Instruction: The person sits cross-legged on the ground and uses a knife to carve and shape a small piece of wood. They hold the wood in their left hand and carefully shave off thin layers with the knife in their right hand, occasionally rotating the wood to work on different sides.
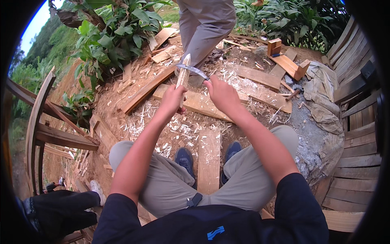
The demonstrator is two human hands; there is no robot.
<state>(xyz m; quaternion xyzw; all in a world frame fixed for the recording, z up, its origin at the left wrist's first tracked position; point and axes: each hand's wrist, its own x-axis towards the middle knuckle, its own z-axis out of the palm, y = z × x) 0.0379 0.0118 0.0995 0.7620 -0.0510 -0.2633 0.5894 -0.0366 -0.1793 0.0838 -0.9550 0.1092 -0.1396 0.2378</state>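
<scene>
My left hand [174,99] is wrapped round a pale wooden stake [185,76], holding it upright with its narrowed end pointing away from me. In my right hand [222,94] is a curved-bladed knife [197,71], its handle mostly hidden by my fingers. The knife's blade lies across the stake near the top, above my left hand. Both hands are out in front of my bent knees. Below them, wood shavings [142,122] litter the brown ground around several flat boards [195,103].
Close ahead stands a person in grey trousers [209,28]. A plank [209,162] lies between my shoes. To the right are a hammer [293,94], a wooden piece with upright blocks [286,65], a crumpled sheet [325,105] and a slatted fence [357,173]. Another person's dark-trousered leg [61,207] is lower left.
</scene>
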